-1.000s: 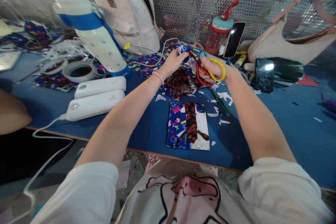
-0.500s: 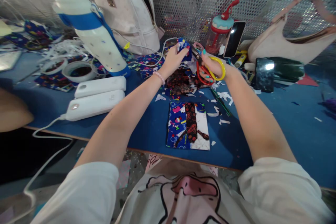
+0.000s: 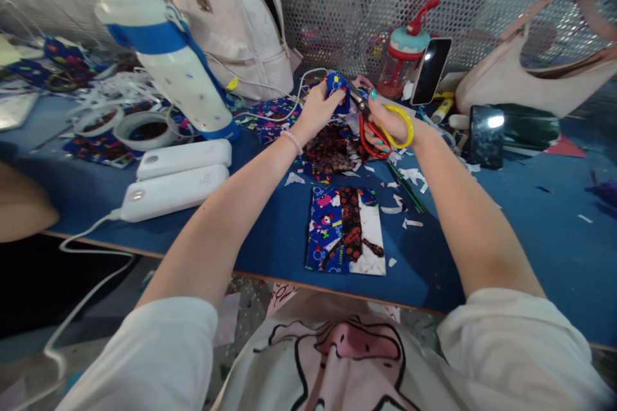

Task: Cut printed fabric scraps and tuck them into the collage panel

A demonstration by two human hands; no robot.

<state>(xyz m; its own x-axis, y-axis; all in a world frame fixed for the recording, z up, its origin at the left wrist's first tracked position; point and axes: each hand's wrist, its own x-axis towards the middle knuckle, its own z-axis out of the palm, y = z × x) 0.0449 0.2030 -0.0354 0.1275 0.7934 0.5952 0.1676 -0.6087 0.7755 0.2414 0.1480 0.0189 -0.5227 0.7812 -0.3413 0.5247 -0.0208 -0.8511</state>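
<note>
Over the back of the table, my left hand (image 3: 319, 106) pinches a small piece of blue patterned fabric (image 3: 339, 91). My right hand (image 3: 387, 123) has its fingers through scissors (image 3: 365, 109) with one yellow and one red handle loop. The blades point at the fabric's right edge; their tips are hidden there. Below both hands lies a heap of dark brown-red fabric scraps (image 3: 328, 151). Nearer to me, a square panel (image 3: 371, 225) lies flat, partly covered with blue cartoon fabric and a dark flowered strip; its right part is white.
On the left stand a white-and-blue bottle (image 3: 178, 70), a white backpack (image 3: 231, 26), tape rolls (image 3: 126, 135) and white power banks (image 3: 176, 192) with a cable. Paper bits and a green pencil (image 3: 405, 187) lie right of centre. Phones, a red-lidded cup (image 3: 405, 51) and a handbag (image 3: 530, 87) are behind.
The scissors' handle loops have come slightly closer together, with the red one shifting a little left. The fabric in my left hand has turned slightly. Other things stay put.
</note>
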